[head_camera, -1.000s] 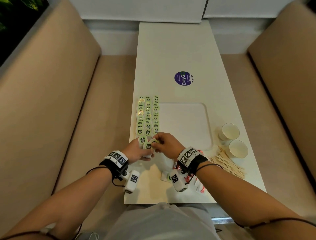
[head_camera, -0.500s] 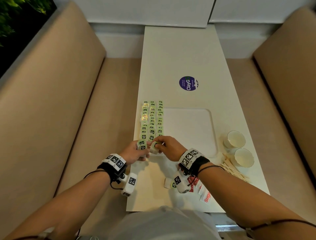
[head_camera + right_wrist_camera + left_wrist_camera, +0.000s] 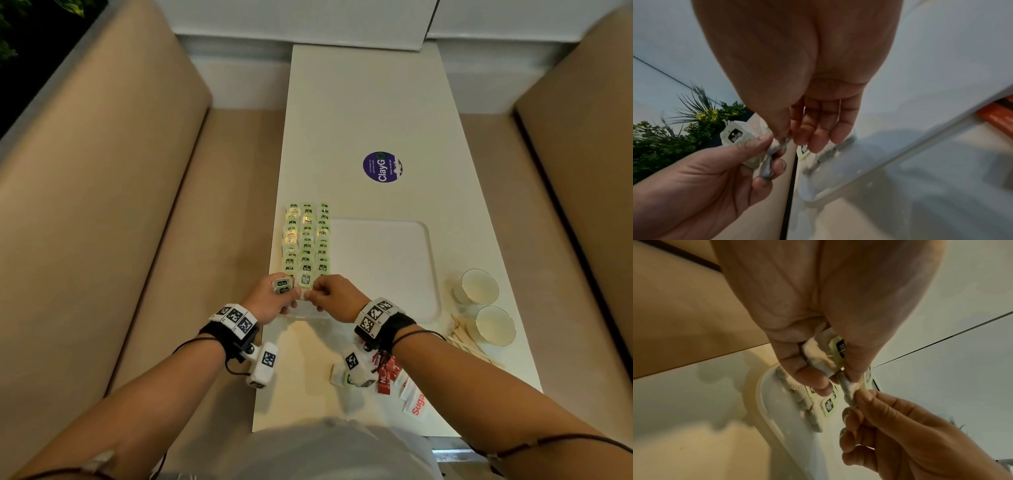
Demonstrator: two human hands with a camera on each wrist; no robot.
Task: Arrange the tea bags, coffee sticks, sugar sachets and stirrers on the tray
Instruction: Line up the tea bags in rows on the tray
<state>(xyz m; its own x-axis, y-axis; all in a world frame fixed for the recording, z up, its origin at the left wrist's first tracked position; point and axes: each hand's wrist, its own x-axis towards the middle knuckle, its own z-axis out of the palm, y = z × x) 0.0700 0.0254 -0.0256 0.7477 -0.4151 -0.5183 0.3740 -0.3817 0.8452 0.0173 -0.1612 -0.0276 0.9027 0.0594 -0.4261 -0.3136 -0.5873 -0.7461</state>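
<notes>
A long white table (image 3: pixel 370 113) runs away from the person between two tan padded benches. On it lies one white rounded-corner tray (image 3: pixel 383 267), smooth and flat with a low rim. Along the tray's left edge stand three columns of tea bags (image 3: pixel 307 240), pale green paper tags with dark labels, overlapping like shingles; the columns' long axis runs away from the person, and the exact count cannot be told. Right of the tray sit two round white paper cups (image 3: pixel 479 286), and beside them a loose heap of thin wooden stirrers (image 3: pixel 469 346). Nearer than the tray lie red coffee sticks (image 3: pixel 385 371) and white sugar sachets (image 3: pixel 414 401), partly hidden by the right wrist.

At the tray's near left corner, the left hand (image 3: pixel 270 301) grips a small stack of tea bags (image 3: pixel 282 286). The right hand (image 3: pixel 330 296) pinches one tea bag (image 3: pixel 305 281) between thumb and forefinger, tag upward, just touching the left hand's stack.
</notes>
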